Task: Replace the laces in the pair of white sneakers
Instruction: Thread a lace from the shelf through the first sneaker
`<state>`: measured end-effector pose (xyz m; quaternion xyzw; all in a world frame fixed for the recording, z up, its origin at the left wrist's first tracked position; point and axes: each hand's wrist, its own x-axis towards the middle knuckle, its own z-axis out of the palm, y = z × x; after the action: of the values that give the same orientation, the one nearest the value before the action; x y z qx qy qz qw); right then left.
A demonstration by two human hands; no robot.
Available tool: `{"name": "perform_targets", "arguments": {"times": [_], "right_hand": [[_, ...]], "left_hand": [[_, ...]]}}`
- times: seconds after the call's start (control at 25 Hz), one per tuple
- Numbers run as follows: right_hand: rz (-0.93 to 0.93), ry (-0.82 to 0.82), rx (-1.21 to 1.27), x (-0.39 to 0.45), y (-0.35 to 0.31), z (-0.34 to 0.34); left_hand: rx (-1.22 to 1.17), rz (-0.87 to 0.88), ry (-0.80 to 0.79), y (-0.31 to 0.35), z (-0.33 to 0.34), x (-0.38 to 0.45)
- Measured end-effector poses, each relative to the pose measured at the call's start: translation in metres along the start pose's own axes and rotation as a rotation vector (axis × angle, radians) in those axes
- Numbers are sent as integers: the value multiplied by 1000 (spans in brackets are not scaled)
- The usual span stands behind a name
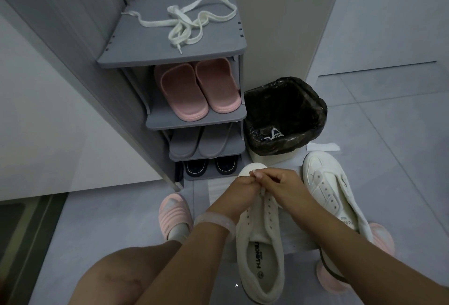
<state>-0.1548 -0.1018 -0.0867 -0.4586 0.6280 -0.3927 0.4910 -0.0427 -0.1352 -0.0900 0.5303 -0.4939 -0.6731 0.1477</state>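
A white sneaker (260, 244) lies on the floor in front of me, toe pointing away, its eyelets bare. My left hand (243, 189) and my right hand (281, 184) meet over its toe end, and both pinch a short white lace end (263, 191) near the front eyelets. The second white sneaker (332, 190) lies to the right, also without a lace. A tangle of white laces (187, 23) rests on top of the grey shoe rack (150, 57).
The rack holds pink slippers (196, 88), grey slippers (201, 142) and dark shoes (209, 165). A bin with a black liner (284, 115) stands right of it, a white lace at its bottom. A grey cabinet (60, 49) stands left. My feet wear pink sandals (175, 215).
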Motion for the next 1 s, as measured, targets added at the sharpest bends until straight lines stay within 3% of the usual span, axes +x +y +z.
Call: {"name": "perform_targets", "arguments": {"times": [0.16, 0.28, 0.32, 0.44, 0.52, 0.6, 0.84, 0.88, 1.0], "right_hand": [[5, 4, 19, 1, -3, -1], [46, 61, 133, 1, -7, 1], [72, 78, 192, 1, -8, 2], [151, 48, 330, -2, -15, 2], [154, 14, 244, -6, -21, 6], [76, 36, 167, -12, -40, 9], [-316, 76, 559, -32, -142, -34], [-304, 69, 621, -34, -145, -37], [-168, 15, 615, -35, -134, -26]], "left_hand": [[136, 60, 11, -1, -1, -4], [677, 337, 364, -3, -11, -18], [817, 429, 383, -5, -14, -24], [1116, 566, -74, -22, -12, -41], [1107, 506, -229, -38, -7, -43], [1072, 469, -241, -47, -1, -39], [960, 425, -275, -48, 3, -34], [846, 411, -205, -45, 5, -36], [363, 329, 206, -20, 4, -35]]}}
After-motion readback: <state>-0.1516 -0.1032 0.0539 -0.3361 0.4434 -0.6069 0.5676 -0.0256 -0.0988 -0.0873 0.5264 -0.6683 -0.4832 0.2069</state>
